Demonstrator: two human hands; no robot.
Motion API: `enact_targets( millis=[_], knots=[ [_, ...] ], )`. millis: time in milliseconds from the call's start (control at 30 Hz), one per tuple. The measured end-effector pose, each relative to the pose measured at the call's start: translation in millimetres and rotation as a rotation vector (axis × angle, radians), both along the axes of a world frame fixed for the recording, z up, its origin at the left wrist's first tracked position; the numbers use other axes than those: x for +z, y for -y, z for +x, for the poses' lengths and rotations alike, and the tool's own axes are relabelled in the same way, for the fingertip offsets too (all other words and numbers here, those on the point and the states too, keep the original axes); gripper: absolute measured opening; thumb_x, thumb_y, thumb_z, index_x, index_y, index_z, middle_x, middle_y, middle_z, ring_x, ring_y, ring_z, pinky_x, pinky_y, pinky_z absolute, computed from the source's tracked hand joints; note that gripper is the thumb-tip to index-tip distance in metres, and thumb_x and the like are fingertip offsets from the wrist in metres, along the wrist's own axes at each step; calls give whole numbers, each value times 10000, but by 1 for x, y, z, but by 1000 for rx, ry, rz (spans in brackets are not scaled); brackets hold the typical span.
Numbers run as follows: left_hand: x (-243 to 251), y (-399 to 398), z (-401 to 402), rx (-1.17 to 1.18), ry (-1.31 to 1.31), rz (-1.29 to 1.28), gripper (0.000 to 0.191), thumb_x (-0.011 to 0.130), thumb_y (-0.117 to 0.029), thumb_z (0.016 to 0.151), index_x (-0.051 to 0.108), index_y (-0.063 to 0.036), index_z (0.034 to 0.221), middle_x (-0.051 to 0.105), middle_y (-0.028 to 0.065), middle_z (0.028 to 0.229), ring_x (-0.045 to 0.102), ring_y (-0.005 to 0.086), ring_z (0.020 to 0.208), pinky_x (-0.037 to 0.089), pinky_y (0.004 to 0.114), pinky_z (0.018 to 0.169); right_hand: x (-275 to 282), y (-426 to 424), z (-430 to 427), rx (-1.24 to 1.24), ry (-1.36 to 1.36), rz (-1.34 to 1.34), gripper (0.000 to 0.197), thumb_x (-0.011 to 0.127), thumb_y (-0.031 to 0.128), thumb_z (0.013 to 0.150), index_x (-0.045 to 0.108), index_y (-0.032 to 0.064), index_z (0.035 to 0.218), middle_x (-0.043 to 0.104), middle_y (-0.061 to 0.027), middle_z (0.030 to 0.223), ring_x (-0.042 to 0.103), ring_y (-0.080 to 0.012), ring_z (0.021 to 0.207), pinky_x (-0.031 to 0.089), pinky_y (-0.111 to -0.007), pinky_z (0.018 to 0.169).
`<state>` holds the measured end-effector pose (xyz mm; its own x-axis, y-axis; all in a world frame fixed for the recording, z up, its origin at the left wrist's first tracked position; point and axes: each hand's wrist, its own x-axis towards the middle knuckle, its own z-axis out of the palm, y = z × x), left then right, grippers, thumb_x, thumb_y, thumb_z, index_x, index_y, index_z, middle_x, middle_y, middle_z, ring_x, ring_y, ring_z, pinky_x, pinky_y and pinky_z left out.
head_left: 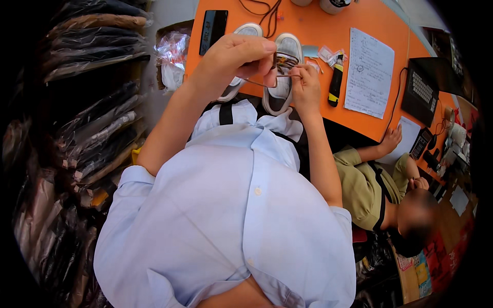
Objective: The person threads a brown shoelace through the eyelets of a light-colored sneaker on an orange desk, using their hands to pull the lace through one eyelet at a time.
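Two grey sneakers with white soles stand side by side at the near edge of an orange table. Brown lace crosses the front of the right sneaker (284,90). Above it, my left hand (242,57) pinches a brown shoelace (254,82) between thumb and fingers. My right hand (307,86) grips the lace too, thumb against forefinger, beside that shoe. A stretch of lace spans the gap between both hands. The left sneaker (248,29) is partly hidden behind my left hand and forearm.
On the orange table (319,29) lie a black phone (213,30), more brown laces (269,15), a black and yellow utility knife (336,82) and a handwritten sheet (369,71). A laptop (420,90) and a seated person (358,184) are at right; wrapped garments fill shelves at left.
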<state>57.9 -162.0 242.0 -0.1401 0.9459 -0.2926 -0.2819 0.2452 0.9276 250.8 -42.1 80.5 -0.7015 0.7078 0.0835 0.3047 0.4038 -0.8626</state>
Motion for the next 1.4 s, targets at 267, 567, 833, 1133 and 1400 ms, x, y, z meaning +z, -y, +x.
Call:
enact_targets(
  millis=[267, 567, 833, 1133, 1400],
  knots=[
    [-115, -9, 29, 41, -1211, -255, 187, 674, -246, 868, 735, -89, 949, 679, 111, 896, 666, 339, 834, 529, 439, 744, 2, -26, 8, -124, -60, -133, 187, 637, 219, 946, 664, 48, 876, 568, -69, 675, 604, -162, 642, 469, -312, 575],
    [-178, -30, 54, 184, -1283, -78, 113, 726, -122, 781, 669, -54, 852, 648, 112, 808, 661, 328, 793, 531, 431, 722, -15, -20, -8, 153, 316, 380, 82, 705, 166, 832, 678, 103, 876, 620, -84, 880, 661, -326, 736, 528, -432, 638],
    [-183, -16, 64, 396, -993, -17, 108, 746, -38, 755, 668, -22, 828, 681, 129, 834, 678, 311, 754, 542, 372, 676, -15, -3, 3, -15, 135, 198, 72, 669, 36, 813, 600, 48, 827, 602, -126, 861, 623, -381, 746, 493, -438, 626],
    [-172, -18, 46, 220, -845, -129, 108, 752, -72, 804, 710, -3, 877, 722, 127, 801, 716, 218, 728, 559, 332, 670, -22, -12, 12, 4, 33, 49, 100, 696, 29, 791, 605, 19, 834, 589, -134, 817, 611, -359, 748, 483, -415, 635],
    [-166, -37, 40, 175, -902, -253, 180, 726, -176, 817, 714, -27, 917, 710, 136, 780, 700, 279, 722, 546, 386, 666, -24, -22, 2, -23, 149, 56, 136, 694, 175, 826, 665, 51, 876, 620, -124, 789, 640, -311, 703, 496, -402, 604]
  ],
)
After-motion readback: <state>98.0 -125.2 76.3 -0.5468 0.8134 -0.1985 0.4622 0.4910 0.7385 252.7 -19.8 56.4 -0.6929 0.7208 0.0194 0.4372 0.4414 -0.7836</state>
